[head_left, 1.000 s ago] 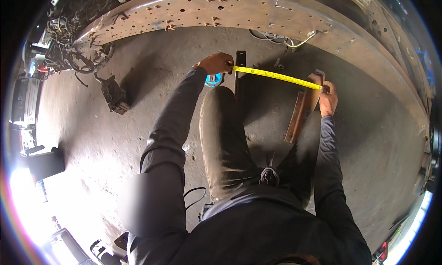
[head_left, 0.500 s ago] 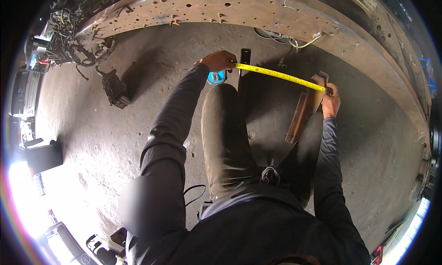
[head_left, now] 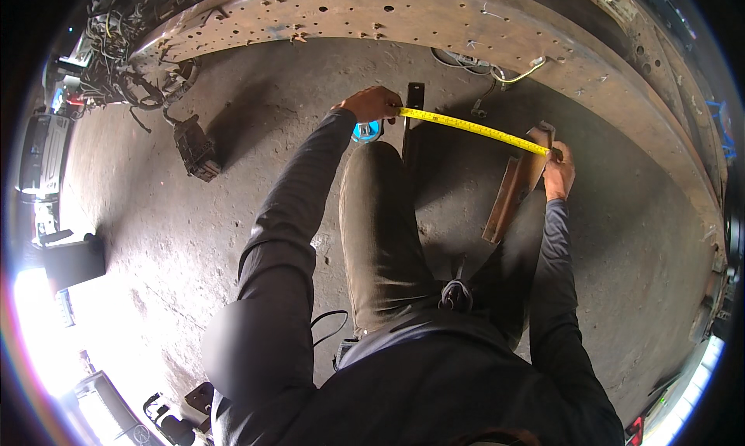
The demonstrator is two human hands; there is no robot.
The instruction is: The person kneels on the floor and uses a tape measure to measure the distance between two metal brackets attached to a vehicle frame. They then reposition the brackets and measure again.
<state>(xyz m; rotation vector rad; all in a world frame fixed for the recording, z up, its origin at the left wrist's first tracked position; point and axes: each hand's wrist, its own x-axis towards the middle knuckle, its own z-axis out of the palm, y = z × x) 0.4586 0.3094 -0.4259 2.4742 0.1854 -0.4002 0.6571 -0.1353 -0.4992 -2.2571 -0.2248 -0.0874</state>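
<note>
A yellow tape measure (head_left: 473,128) stretches between my two hands, sloping down a little toward the right. My left hand (head_left: 371,105) is closed on the tape's left end, and the blue tape case (head_left: 366,130) shows just beneath it. My right hand (head_left: 559,173) pinches the other end of the blade, beside the top of a rusty angled steel bracket (head_left: 503,202). That bracket stands by my right knee, its lower part reaching back toward me. Below the tape's left part is a dark flat bar with holes (head_left: 415,97), partly hidden by my left knee.
A long rusty frame beam (head_left: 434,12) with many bolt holes curves across the far side. Cables with a yellow-green hose (head_left: 520,74) lie under it. At the far left are tangled wiring (head_left: 116,50) and a dark connector block (head_left: 195,150) on the concrete floor (head_left: 256,143).
Almost nothing differs. My left hand and the tape's left end have shifted very slightly to the right; the tape stays stretched between both hands.
</note>
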